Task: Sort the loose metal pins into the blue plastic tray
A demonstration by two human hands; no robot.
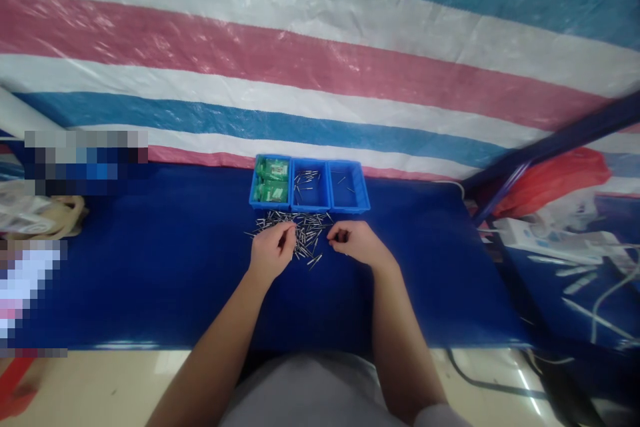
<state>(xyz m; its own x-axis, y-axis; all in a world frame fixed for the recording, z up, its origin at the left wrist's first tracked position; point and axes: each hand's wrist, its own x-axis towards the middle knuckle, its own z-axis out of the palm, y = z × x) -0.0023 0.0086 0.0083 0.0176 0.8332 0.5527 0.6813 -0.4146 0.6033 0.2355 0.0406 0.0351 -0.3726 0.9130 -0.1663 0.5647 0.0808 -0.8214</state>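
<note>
A loose pile of short, thin metal rods (306, 235) lies on the blue table in front of three blue bins. My left hand (273, 250) is at the left side of the pile, its fingers curled together in a pinch. My right hand (356, 241) hovers just right of the pile with thumb and fingertips pinched. Whatever either hand holds is too small to make out. Green packets fill the left bin (254, 205). Several rods lie in the middle bin (313, 199), and a few thin ones rest in the right bin (350, 200).
Behind the blue table (165, 260) hangs a striped plastic sheet (300, 60). A dark metal post (500, 193) rises at the right, beside a red bag (555, 177), a white power strip (550, 240) and cables. A tan object (75, 217) sits at the left edge.
</note>
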